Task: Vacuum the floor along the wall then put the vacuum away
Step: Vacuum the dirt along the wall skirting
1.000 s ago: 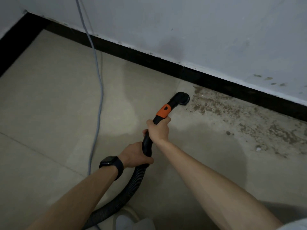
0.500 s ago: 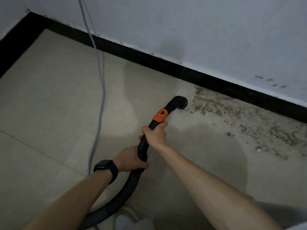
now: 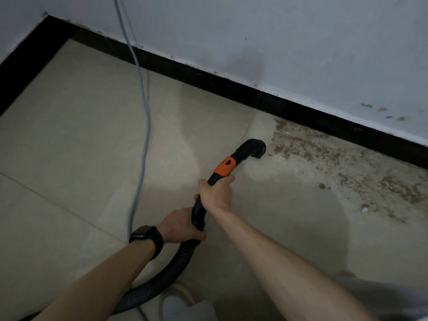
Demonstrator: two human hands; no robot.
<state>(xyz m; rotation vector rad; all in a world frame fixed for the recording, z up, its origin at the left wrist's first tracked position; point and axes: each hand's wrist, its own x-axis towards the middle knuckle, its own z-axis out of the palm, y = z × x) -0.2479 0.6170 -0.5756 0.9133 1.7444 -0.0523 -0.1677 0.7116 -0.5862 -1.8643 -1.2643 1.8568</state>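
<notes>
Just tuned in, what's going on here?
A person is vacuuming along the wall. The right hand grips the wand below its orange collar; the left hand grips the wand's lower end, above the ribbed hose. The nozzle sits at the left edge of a brown dirt patch beside the baseboard, not yet cleaned.

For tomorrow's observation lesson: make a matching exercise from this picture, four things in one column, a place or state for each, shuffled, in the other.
1 nozzle
2 cable
3 watch
4 right hand

A strapped above the left hand
B hangs down the wall onto the floor
C beside the dirt
D grips the wand below the orange collar

Pairs: 1-C, 2-B, 3-A, 4-D
</notes>
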